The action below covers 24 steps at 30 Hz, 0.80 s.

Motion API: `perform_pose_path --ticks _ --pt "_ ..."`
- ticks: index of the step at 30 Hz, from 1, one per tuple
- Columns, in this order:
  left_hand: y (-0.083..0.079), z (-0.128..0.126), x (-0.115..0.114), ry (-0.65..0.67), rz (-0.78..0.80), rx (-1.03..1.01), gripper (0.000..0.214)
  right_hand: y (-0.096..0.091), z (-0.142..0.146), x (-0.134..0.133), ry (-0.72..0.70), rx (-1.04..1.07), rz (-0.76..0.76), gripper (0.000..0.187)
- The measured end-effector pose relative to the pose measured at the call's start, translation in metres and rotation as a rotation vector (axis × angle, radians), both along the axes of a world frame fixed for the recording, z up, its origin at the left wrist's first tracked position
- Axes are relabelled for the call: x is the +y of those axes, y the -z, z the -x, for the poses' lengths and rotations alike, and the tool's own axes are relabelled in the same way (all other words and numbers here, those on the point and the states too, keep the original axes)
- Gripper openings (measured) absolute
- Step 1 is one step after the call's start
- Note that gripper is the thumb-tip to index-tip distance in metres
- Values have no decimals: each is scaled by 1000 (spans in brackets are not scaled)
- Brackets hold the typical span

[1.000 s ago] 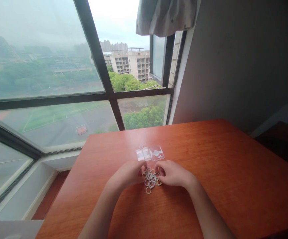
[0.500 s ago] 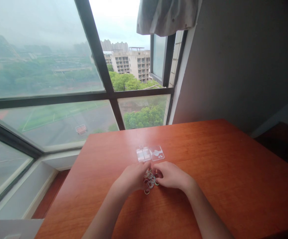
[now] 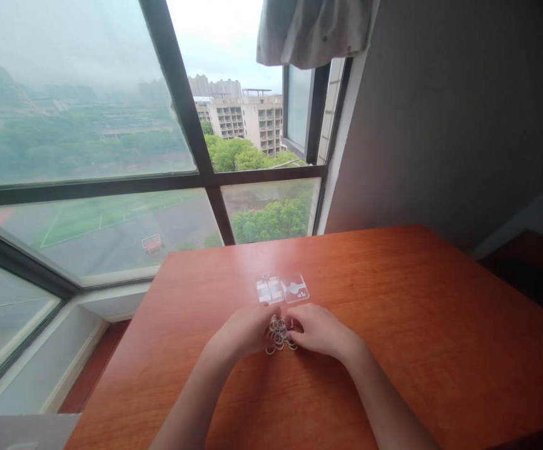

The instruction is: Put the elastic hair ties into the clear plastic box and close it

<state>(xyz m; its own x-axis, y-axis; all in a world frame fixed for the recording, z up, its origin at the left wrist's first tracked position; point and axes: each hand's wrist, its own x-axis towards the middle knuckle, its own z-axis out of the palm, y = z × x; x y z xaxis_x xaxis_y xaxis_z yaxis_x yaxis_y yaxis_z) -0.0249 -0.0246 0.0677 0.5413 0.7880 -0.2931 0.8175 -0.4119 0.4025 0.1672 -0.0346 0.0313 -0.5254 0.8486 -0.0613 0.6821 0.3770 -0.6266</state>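
A small heap of several pale rings (image 3: pixel 279 337) lies on the red-brown table (image 3: pixel 416 312). My left hand (image 3: pixel 241 331) curls against the heap's left side and my right hand (image 3: pixel 316 328) against its right side, fingertips bent inward and touching the rings. Both hands press the heap between them. Just beyond the hands lie two clear flat plastic pieces (image 3: pixel 281 289), side by side, untouched.
A large window with dark frames (image 3: pixel 191 181) stands beyond the table's far-left edge, with a low sill (image 3: pixel 112 300) below. A grey wall (image 3: pixel 440 125) runs along the right. A curtain (image 3: pixel 313 31) hangs at the top.
Both hands have closed in toward each other, bunching the spread rings into a tighter heap, and slid slightly forward toward the clear pieces.
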Motion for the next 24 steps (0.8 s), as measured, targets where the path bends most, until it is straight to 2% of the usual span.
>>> perform_pose_path --ticks 4,8,11,15,24 --pt "0 0 0 -12 0 -5 14 0 -2 2 15 19 8 9" --pt "3 5 3 -30 -12 -30 23 1 -7 7 156 12 -27 15" --pt "4 8 7 -91 -88 -48 31 4 -9 10 230 -13 -79 25" --pt "8 10 13 -145 -203 -33 30 9 -7 12 220 -41 -84 27" --pt "10 10 16 -144 -213 -19 24 14 -3 15 220 -64 -84 25"
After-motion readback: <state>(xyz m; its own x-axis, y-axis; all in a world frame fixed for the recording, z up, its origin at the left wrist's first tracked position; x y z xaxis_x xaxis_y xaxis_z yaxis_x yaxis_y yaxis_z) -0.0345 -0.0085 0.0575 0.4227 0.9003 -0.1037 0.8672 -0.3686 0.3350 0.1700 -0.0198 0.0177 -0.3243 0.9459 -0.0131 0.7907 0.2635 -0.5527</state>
